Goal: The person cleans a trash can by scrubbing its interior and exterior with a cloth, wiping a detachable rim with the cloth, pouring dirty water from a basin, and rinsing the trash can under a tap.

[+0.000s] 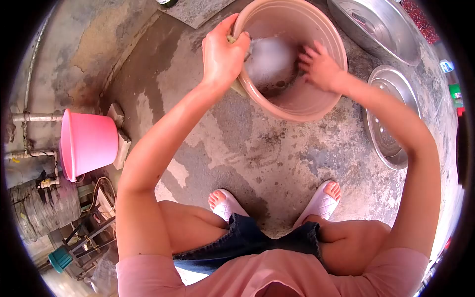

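Since the brown bucket (310,113) ahead of the feet (228,204) presumably needs steadying, the left hand (222,54) clasps its rim, the right hand (324,72), blurred, loose-fingered, seemingly empty, reaching inside beside suds (269,57)

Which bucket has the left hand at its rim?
The brownish bucket with whitish suds inside: the left hand grips its rim. No hand touches the bright pink bucket.
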The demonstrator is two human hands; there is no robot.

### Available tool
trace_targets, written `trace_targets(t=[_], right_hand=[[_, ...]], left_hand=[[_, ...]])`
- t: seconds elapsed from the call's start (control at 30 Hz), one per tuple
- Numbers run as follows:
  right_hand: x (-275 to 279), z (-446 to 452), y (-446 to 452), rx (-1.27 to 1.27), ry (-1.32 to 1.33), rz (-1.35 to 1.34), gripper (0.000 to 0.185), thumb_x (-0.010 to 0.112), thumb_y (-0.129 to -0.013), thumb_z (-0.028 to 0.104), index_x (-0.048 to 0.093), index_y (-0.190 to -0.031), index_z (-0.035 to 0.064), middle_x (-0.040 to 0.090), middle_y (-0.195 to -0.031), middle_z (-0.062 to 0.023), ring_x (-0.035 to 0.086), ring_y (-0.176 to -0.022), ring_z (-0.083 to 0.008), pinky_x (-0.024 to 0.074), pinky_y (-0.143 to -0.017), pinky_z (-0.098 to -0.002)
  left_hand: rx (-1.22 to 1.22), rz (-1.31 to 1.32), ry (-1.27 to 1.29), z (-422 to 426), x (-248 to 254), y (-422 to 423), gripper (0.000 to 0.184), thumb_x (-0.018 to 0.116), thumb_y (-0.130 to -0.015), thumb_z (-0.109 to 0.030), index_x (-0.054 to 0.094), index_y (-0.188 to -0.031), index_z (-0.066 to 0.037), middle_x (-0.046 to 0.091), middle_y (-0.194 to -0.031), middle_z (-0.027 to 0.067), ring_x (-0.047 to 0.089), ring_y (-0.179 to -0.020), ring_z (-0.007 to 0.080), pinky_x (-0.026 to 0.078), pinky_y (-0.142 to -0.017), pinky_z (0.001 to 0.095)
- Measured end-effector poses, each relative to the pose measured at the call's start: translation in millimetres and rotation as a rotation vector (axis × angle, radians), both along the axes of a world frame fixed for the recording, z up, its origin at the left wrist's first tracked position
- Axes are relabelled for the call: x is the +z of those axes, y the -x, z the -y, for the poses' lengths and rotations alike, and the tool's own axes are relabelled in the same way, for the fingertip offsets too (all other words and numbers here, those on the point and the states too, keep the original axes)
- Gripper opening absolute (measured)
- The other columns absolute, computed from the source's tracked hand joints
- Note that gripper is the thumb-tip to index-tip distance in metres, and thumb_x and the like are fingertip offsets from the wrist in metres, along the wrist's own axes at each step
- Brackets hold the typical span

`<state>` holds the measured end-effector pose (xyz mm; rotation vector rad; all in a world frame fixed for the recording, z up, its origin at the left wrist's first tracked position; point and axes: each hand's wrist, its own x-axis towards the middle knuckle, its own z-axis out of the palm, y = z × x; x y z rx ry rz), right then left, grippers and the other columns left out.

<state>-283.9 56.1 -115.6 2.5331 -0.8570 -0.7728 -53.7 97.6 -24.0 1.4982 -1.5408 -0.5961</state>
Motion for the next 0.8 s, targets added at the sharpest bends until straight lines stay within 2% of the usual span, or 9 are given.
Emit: trace_targets(t=[0.07,0.17,0.3,0.37,0.43,0.53,0.6,0.7,0.8], right_hand=[[-8,-30,-28,-0.345,-0.64,0.194,0.047,0.026,-0.092,0.038,0.046,-0.125,0.0123,0.04,-0.132,-0.0113,0.031,-0.125,-0.0272,0.0228,-0.102,-0.0441],[-21,-67,-61,-0.449,-1.331,1.098,0.056,0.022,-0.093,0.045,0.024,-0.137,0.009,0.03,-0.138,-0.0153,0.024,-0.129,-0.0296,0.0178,-0.107,-0.0364],[18,-47,16,-0.271,-0.902,0.573,0.048,0.023,-0.094,0.041,0.043,-0.127,0.0114,0.038,-0.132,-0.0103,0.03,-0.123,-0.0267,0.0186,-0.106,-0.0359],[48,-34,35,-0.055,-0.198,0.188,0.044,0.023,-0.094,0.038,0.052,-0.117,0.0136,0.049,-0.116,-0.0094,0.04,-0.112,-0.026,0.0252,-0.101,-0.0357],[47,-42,25,-0.124,-0.126,0.165,0.042,0.023,-0.093,0.035,0.054,-0.113,0.0149,0.051,-0.109,-0.0093,0.045,-0.104,-0.0258,0.0286,-0.098,-0.0342],[35,-95,-36,-0.528,-0.858,1.026,0.057,0.023,-0.089,0.051,0.049,-0.117,0.0088,0.05,-0.111,-0.0132,0.042,-0.112,-0.0301,0.0291,-0.098,-0.0403],[42,-119,-87,-0.672,-0.639,1.628,0.06,0.035,-0.086,0.054,0.045,-0.118,0.0039,0.052,-0.106,-0.0141,0.046,-0.109,-0.0316,0.0337,-0.094,-0.0425],[34,-100,-32,-0.257,-0.577,1.206,0.052,0.059,-0.079,0.038,0.045,-0.116,0.0043,0.054,-0.102,-0.0109,0.053,-0.098,-0.0295,0.0395,-0.087,-0.0409],[16,-58,43,0.231,-0.18,0.915,0.06,0.073,-0.058,0.02,0.049,-0.111,0.0075,0.056,-0.098,-0.0081,0.056,-0.089,-0.0256,0.0454,-0.075,-0.0383]], left_hand=[[-0.047,-0.026,0.07,1,-10,1,0.041,0.057,-0.075,-0.015,0.054,-0.112,0.001,0.063,-0.094,0.0182,0.061,-0.088,0.0259,0.044,-0.08,0.033],[-0.086,0.01,0.111,-3,-8,7,0.041,0.058,-0.075,-0.015,0.054,-0.112,0.002,0.063,-0.092,0.0182,0.061,-0.087,0.0251,0.045,-0.08,0.0325],[-0.022,-0.036,0.054,0,-6,-1,0.041,0.058,-0.074,-0.012,0.054,-0.112,0.002,0.064,-0.091,0.0174,0.061,-0.086,0.0237,0.045,-0.079,0.032],[-0.022,-0.054,0.045,3,-6,-3,0.041,0.058,-0.073,-0.011,0.054,-0.112,0.002,0.064,-0.09,0.0163,0.061,-0.084,0.022,0.045,-0.077,0.0313],[0.017,-0.178,0.008,11,-7,-3,0.04,0.059,-0.073,-0.011,0.055,-0.111,0.003,0.064,-0.089,0.0144,0.06,-0.083,0.0189,0.045,-0.076,0.03],[-0.004,-0.181,0.061,13,-11,8,0.041,0.06,-0.072,-0.011,0.055,-0.11,0.003,0.063,-0.091,0.0141,0.059,-0.082,0.018,0.045,-0.075,0.029],[-0.016,-0.138,0.096,15,-11,12,0.041,0.06,-0.072,-0.011,0.055,-0.11,0.004,0.063,-0.092,0.0138,0.059,-0.082,0.018,0.046,-0.075,0.0289],[0.012,-0.231,-0.006,25,-12,-7,0.041,0.062,-0.072,-0.013,0.056,-0.11,0.002,0.063,-0.091,0.0128,0.059,-0.081,0.0179,0.046,-0.075,0.0291],[-0.101,-0.193,-0.102,36,-9,-21,0.049,0.065,-0.074,-0.026,0.053,-0.113,0.001,0.06,-0.096,0.0121,0.056,-0.088,0.0184,0.043,-0.079,0.0297]])
